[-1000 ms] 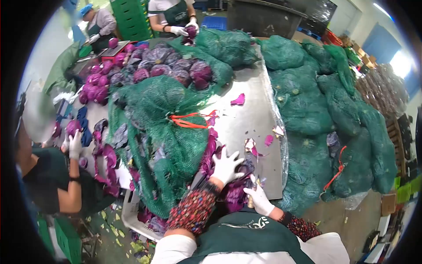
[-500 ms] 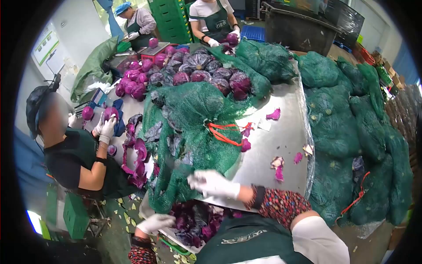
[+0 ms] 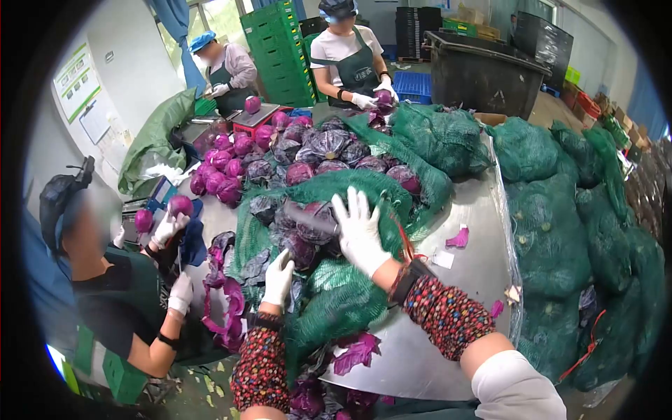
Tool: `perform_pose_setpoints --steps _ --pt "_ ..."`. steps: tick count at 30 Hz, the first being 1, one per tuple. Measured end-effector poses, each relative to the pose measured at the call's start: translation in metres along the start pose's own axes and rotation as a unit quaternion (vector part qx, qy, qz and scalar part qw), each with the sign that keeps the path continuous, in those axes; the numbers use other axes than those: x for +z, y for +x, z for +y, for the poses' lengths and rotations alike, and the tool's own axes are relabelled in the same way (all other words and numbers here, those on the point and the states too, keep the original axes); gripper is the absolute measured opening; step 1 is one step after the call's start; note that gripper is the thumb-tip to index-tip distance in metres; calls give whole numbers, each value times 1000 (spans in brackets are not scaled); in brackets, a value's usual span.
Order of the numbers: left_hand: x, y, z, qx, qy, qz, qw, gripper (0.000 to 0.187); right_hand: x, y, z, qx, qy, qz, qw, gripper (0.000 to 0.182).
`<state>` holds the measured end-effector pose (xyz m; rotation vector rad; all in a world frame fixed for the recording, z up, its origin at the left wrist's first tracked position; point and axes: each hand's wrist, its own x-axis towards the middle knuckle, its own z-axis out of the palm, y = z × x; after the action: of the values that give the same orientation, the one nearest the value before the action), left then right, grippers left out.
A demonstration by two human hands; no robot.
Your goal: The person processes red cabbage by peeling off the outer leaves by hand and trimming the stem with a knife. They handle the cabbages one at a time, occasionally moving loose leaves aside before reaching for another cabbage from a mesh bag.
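Note:
My right hand [image 3: 360,234], in a white glove, has its fingers spread over the green net [image 3: 339,287] beside dark red cabbages [image 3: 301,248]. A blurred, grey, blade-like thing [image 3: 311,219] lies just left of its fingers; whether they touch is unclear. My left hand [image 3: 278,280], also gloved, is at the net's left part with its fingers pointing up and apart, nothing visible in them. The net lies around and partly over the cabbages, and a red tie [image 3: 404,236] hangs at its right side. Loose purple leaves [image 3: 355,352] are on the metal table [image 3: 427,343].
A co-worker [image 3: 105,280] stands at the left, and two more [image 3: 234,73] [image 3: 350,56] are across the table. Purple cabbages [image 3: 217,175] are heaped at the far left. Full green net sacks [image 3: 549,238] are stacked on the right. A black bin [image 3: 486,77] stands behind.
My right hand has moved up and forward, and my left hand has risen from beside the leaf container to the net. More cabbages show at the net's opening. The view has tilted up.

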<state>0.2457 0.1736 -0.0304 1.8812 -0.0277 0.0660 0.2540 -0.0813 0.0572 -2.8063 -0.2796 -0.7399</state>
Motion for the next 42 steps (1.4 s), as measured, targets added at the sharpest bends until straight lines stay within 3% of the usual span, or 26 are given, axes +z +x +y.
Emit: perform_pose_setpoints --steps 1,2,4,6,7,8,9,10,12,15,16,18,21,23,24,27,29,30,32,34,36,38,39,40,42 --pt "19 19 -10 43 -40 36 998 46 2 19 20 -1 -6 19 1000 70" --pt "28 27 10 85 158 88 980 45 4 35 41 -1 -11 38 999 69" --pt "51 56 25 157 110 167 967 50 24 50 85 73 58 -8 996 63" --pt "65 64 70 154 187 173 955 63 84 42 143 126 171 -40 976 59" --pt "70 78 65 108 116 127 979 79 115 27 171 109 218 -59 968 57" --pt "71 87 61 82 168 70 980 92 137 8 188 91 265 -80 957 56" --pt "70 89 67 63 168 46 983 96 135 -9 187 85 337 -109 931 57" --pt "68 88 72 43 169 20 985 100 131 -25 182 60 314 -96 943 60" --pt "64 80 75 105 196 8 975 102 137 -43 178 169 533 -94 824 59" --pt "79 48 82 99 213 56 970 100 106 -40 183 287 523 -214 773 50" --pt "82 39 83 95 209 97 968 99 113 -48 186 195 592 -98 776 45" --pt "87 28 80 103 196 114 968 101 97 -50 182 257 700 -72 662 39" --pt "98 8 74 106 147 111 977 98 54 -69 165 318 704 -15 635 38" --pt "111 -12 70 45 -47 88 994 101 7 -102 136 243 696 -9 676 39" --pt "117 -40 98 -15 -173 62 983 97 -15 -118 121 225 685 -19 693 42" --pt "128 -110 95 92 -85 54 991 103 -52 -172 96 263 754 -109 592 52" --pt "137 -165 100 149 -11 23 989 110 -74 -205 92 293 755 -180 559 57" --pt "140 -189 99 173 105 -1 979 113 -75 -225 85 306 760 -198 538 61" --pt "156 -238 95 149 157 -65 974 113 -60 -283 82 318 762 -182 534 58" --pt "161 -271 82 106 113 -130 979 111 -69 -326 91 329 658 -299 607 53" --pt "167 -292 74 106 90 -140 980 111 -96 -341 81 335 659 -248 625 44" --pt "174 -297 90 68 139 -166 974 112 -115 -348 83 349 515 -282 731 42" --pt "178 -294 98 83 173 -165 967 111 -116 -352 79 278 352 -187 874 41" --pt "181 -290 101 103 206 -163 959 111 -121 -353 81 234 276 -118 925 39" --pt "183 -280 97 118 216 -199 949 107 -138 -353 84 228 207 -83 948 36"
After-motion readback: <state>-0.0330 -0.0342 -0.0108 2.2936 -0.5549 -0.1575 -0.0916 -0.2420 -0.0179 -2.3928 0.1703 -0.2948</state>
